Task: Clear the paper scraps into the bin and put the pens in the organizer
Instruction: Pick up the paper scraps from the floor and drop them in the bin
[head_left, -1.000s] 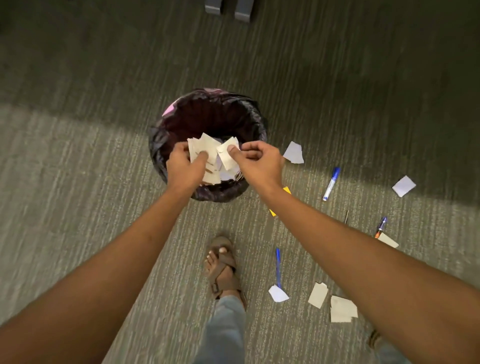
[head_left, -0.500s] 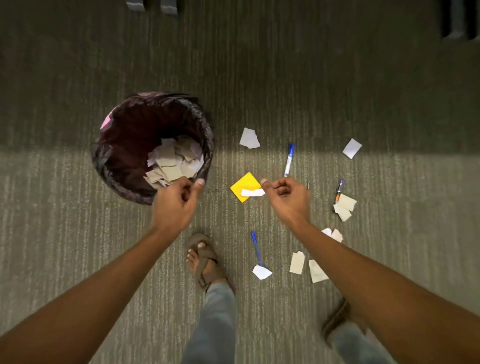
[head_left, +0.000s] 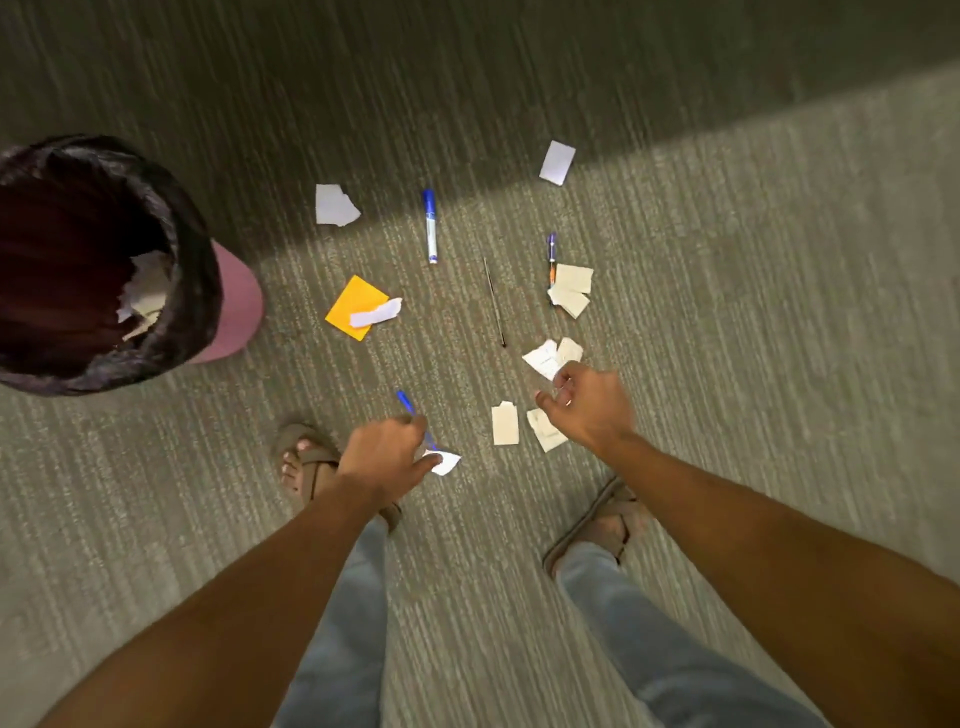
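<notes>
Paper scraps (head_left: 505, 423) on carpet (head_left: 727, 312), both hands above

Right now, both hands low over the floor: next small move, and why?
Probably close the right hand on the white scraps at its fingertips. It hovers just above them looking empty, more scraps lie beside it, and the bin is a short carry to the left.

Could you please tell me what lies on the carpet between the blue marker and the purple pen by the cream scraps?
In the head view, only a thin dark stick lies between the blue marker and the purple pen.
</notes>
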